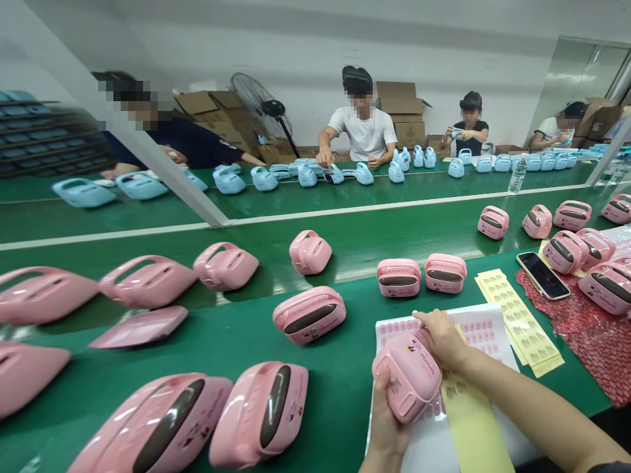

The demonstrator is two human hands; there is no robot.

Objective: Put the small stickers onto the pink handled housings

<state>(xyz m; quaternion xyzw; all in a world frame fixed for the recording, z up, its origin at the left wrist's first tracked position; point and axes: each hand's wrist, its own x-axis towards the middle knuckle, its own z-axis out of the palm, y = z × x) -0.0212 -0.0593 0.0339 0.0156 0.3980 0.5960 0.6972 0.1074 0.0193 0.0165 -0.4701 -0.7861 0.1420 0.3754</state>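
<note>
A long green worktop (276,328) runs across the room, split by white lines (345,210) and a slanted grey post (162,164). Behind it stands a plain white wall (305,46), evenly lit. Cardboard boxes (401,105) are stacked against the wall beside a black fan (261,108). Dark shelves (44,138) stand far left, and a shiny panel (576,72) leans far right.

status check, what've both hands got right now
Left hand and right hand both grip pink case. Held over sticker sheet. Nothing blocking.
</note>
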